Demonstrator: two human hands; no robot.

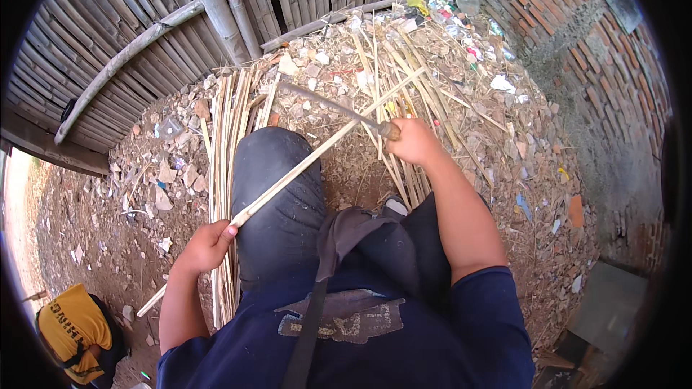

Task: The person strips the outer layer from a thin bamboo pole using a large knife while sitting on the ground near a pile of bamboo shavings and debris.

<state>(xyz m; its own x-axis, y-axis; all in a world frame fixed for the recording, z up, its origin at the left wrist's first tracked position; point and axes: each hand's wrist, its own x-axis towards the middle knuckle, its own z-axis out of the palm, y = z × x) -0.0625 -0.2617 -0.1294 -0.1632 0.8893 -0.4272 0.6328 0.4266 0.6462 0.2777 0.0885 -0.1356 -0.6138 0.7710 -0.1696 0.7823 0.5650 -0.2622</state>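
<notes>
My left hand (pixel 204 247) is closed around a long pale bamboo strip (pixel 295 171), its thumb pressed on top. The strip slants up to the right across my left knee, and its lower end sticks out behind my left forearm. In my right hand (pixel 416 142) is the wooden handle of a long knife (pixel 324 102). Its dark, narrow blade points up and left, crossing the strip near the handle. Whether the edge bites into the strip, I cannot tell. Beside my left leg lies a bundle of bamboo strips (pixel 220 137); more loose strips (pixel 425 97) lie ahead on the right.
Stone pieces and litter (pixel 461 29) cover the dirt ground. A bamboo wall (pixel 303 0) stands ahead, a brick wall (pixel 613 79) to the right. Another person in a yellow top (pixel 76 328) is at the lower left. A grey panel (pixel 605 306) is at the lower right.
</notes>
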